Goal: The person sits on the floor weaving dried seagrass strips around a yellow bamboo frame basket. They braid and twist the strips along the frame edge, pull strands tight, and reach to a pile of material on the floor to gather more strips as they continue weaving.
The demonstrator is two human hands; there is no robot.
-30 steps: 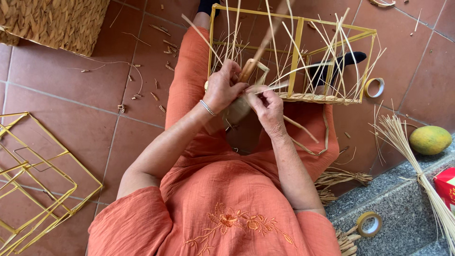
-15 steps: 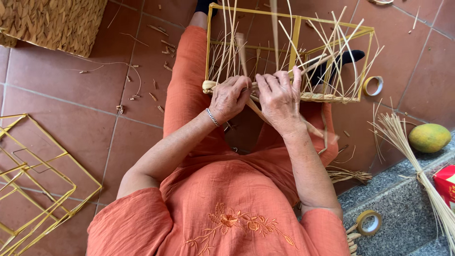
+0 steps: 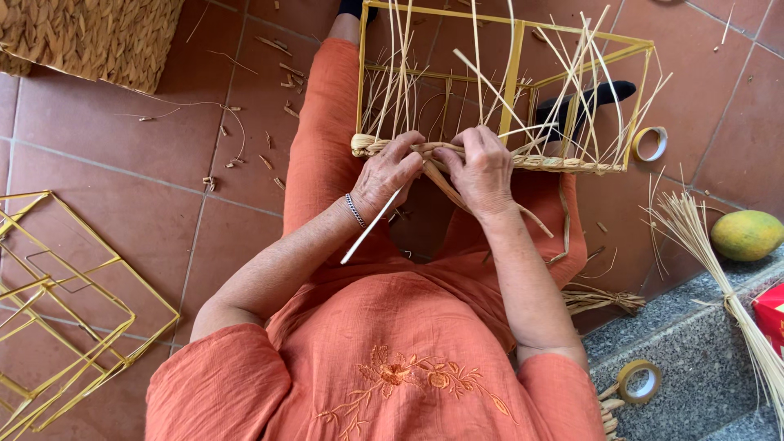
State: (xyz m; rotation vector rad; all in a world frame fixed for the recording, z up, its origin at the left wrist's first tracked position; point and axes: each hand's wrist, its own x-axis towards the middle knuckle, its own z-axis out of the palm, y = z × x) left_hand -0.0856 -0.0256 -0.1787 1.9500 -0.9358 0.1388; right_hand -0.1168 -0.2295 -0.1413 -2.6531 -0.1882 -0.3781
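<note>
Open tiled floor [image 3: 122, 163] left of the knees. Blocked far by upright straw strands [image 3: 490, 90] in the yellow frame [image 3: 513, 73]; right by tape roll [image 3: 649, 144], straw bundle [image 3: 710, 269].

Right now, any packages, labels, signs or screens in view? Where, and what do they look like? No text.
Red package: right edge of the view, on the grey stone ledge, boxy, red with white marks, mostly cut off by the frame.
No signs, screens or separate labels visible.
</note>
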